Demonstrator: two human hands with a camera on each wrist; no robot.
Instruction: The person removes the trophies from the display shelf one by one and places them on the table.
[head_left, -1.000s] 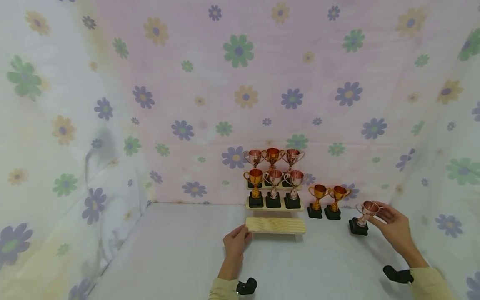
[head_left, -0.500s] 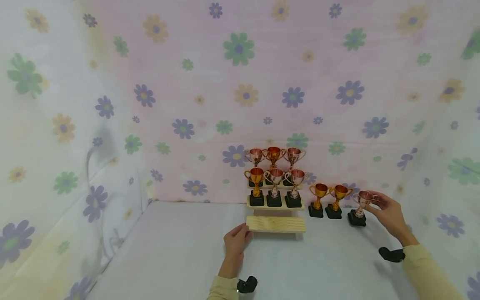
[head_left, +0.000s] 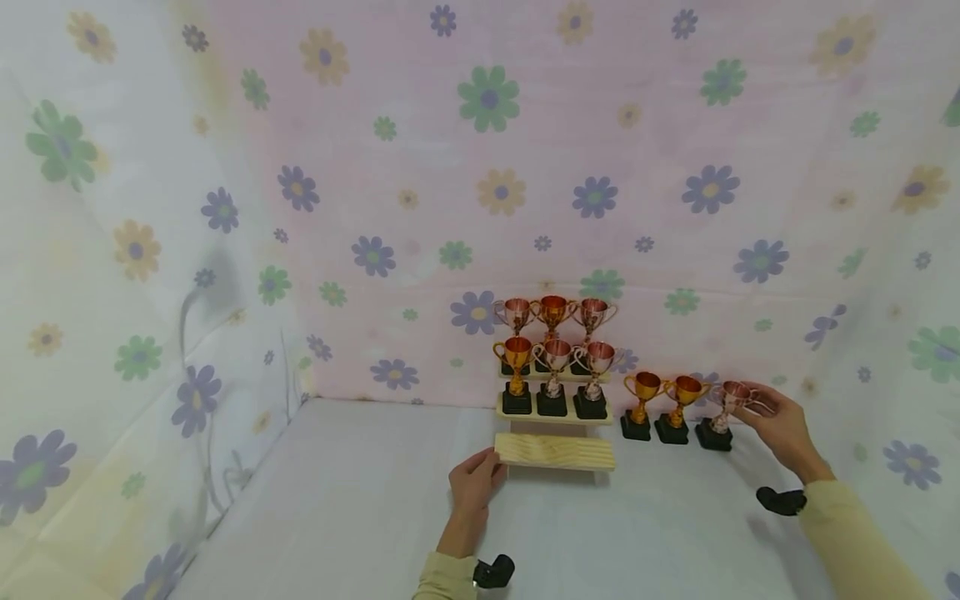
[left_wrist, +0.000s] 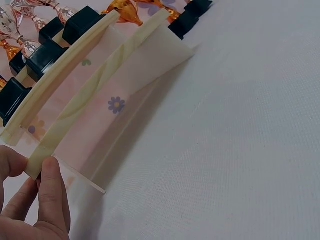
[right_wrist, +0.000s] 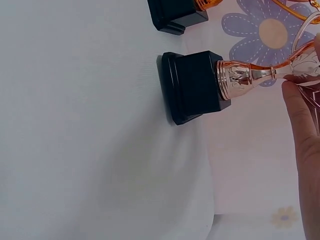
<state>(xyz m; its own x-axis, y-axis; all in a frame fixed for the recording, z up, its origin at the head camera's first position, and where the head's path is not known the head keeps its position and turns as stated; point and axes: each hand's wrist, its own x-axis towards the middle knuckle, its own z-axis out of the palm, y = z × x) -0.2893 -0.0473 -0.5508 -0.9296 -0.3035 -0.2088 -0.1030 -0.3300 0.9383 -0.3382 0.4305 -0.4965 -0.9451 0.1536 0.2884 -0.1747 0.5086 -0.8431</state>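
My right hand (head_left: 782, 427) grips the cup of a rose-gold trophy (head_left: 724, 415), which stands on its black base at the right end of a short row. In the right wrist view the black base (right_wrist: 195, 87) sits upright on the white table, with fingers on the cup above it. My left hand (head_left: 474, 483) pinches the left end of the lowest wooden shelf (head_left: 555, 451) of a tiered stand. The left wrist view shows thumb and fingers on either side of that shelf board (left_wrist: 85, 95). Nothing stands on this lowest board.
Gold and rose-gold trophies stand on the middle shelf (head_left: 555, 419) and the top shelf (head_left: 547, 375). Two gold trophies (head_left: 642, 400) stand on the table between the stand and the rose-gold one. Flowered cloth (head_left: 420, 167) hangs behind and at both sides.
My right hand has moved the rose-gold trophy back and slightly left, from tilted to upright beside the gold ones. My left hand stays on the shelf. The head view has shifted slightly.
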